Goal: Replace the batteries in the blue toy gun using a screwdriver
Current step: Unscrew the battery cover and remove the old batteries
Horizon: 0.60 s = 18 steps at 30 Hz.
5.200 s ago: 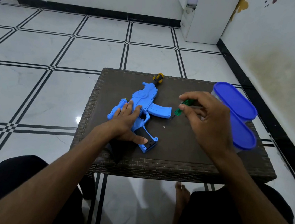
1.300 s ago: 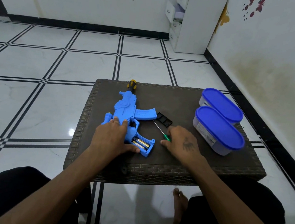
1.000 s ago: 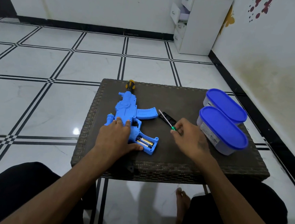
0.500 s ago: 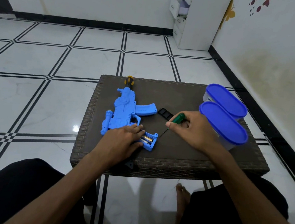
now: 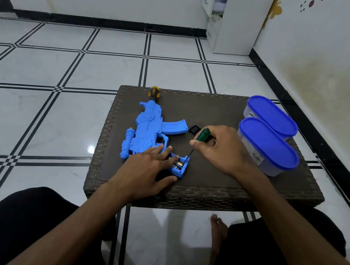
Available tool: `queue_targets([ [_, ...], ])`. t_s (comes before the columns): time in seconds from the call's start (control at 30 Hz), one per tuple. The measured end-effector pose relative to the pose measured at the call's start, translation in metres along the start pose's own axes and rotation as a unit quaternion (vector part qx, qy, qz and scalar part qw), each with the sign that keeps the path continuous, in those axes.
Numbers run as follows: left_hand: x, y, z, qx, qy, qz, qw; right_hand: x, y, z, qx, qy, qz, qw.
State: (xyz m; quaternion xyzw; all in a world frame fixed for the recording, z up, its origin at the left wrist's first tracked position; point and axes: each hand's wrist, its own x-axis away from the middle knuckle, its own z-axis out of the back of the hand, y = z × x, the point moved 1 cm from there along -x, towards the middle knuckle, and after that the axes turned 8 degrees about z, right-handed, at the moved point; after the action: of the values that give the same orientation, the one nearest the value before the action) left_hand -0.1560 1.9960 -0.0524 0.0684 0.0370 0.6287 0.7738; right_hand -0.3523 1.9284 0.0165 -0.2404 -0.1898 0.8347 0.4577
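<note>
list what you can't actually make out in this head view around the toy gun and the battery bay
- Batteries: the left hand covers most of the open bay, so their count and polarity marks are unreadable.
- Screwdriver tip: too thin to tell what it touches inside the bay; the right hand hides most of the handle.
- Toy gun grip: under the left hand.
- Container contents: hidden by blue lids; label too small.
- Black cover: partly behind the screwdriver handle.

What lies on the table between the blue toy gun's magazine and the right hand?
In the head view, a small black cover lies there, beside the magazine and the right hand.
</note>
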Motion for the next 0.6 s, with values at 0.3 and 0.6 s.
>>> queue_targets([
  [0.3, 0.001, 0.005, -0.003, -0.03, -0.003, -0.021, 0.999, -0.002, -0.007, -0.007, 0.007, 0.006, -0.003, 1.0],
  [0.6, 0.002, 0.006, -0.004, -0.027, -0.006, -0.016, 1.0, 0.029, 0.023, -0.017, -0.238, 0.114, -0.116, 0.958],
])
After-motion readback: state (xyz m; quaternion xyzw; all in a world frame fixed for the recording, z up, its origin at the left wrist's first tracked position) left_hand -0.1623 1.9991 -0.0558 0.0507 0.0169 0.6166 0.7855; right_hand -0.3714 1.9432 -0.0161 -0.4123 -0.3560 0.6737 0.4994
